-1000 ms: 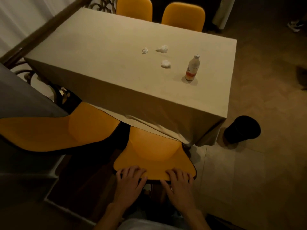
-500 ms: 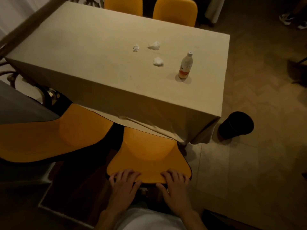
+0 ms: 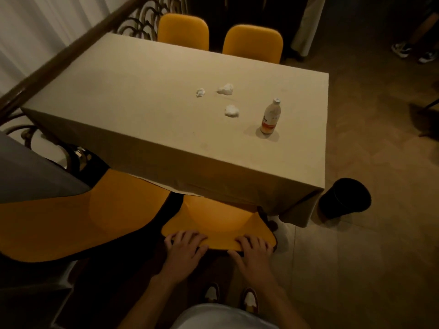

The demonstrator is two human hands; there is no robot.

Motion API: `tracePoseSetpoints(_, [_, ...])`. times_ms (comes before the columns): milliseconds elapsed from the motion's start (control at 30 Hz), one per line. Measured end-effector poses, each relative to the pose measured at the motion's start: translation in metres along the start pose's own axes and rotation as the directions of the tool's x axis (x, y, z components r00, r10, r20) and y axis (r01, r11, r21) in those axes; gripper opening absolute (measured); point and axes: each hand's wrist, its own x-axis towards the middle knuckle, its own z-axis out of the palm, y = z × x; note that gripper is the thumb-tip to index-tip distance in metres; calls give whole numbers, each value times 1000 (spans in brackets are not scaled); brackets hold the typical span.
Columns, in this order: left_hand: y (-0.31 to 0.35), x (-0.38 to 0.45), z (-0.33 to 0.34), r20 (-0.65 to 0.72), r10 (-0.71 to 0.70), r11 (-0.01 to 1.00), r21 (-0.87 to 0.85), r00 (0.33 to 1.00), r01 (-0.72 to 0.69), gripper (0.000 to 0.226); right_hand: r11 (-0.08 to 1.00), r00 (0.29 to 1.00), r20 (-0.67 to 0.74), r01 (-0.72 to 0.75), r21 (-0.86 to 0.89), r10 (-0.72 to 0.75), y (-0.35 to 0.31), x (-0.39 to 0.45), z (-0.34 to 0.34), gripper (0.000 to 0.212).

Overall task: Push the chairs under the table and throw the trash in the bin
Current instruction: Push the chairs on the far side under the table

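The chair (image 3: 218, 218) being pushed sits at the lower middle of the frame, its orange seat partly tucked beneath the hanging cloth of the table (image 3: 147, 98). The left hand (image 3: 184, 249) and right hand (image 3: 253, 251) both grip its top edge, fingers curled over the backrest. To the left, a 2nd chair (image 3: 78, 219) stands out from the table, its seat only just under the cloth's edge, and 2 more chairs (image 3: 183, 30) show their backs at the far side, top of the frame. On the tabletop lie 3 crumpled tissues (image 3: 231, 110) and an upright bottle (image 3: 270, 117), right of centre. The bin (image 3: 344, 198) stands on the floor at the table's near right corner. The main risk looks to be the cloth: if the seat or backrest catches the draped fabric during the push, it could drag the cloth and topple the bottle. A skewed shove might also knock the neighbouring chair or a table leg.
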Motion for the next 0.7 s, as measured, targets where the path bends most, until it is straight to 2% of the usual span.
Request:
tracePoseSetpoints(267, [-10, 49, -19, 83, 54, 998, 24, 995, -56, 39, 993, 991, -94, -101, -54, 95, -11, 40, -6, 61])
tracePoseSetpoints(400, [-15, 59, -24, 100, 80, 996, 18, 992, -82, 43, 984, 978, -129, -171, -43, 164, -21, 54, -4, 62])
tracePoseSetpoints(533, [-21, 68, -27, 98, 95, 995, 18, 991, -98, 42, 986, 981, -117, -162, -33, 157, -23, 62, -5, 63])
tracePoseSetpoints(700, [-29, 81, -26, 67, 124, 992, 1, 990, -124, 53, 985, 980, -107, -171, -8, 169, -27, 72, -10, 64])
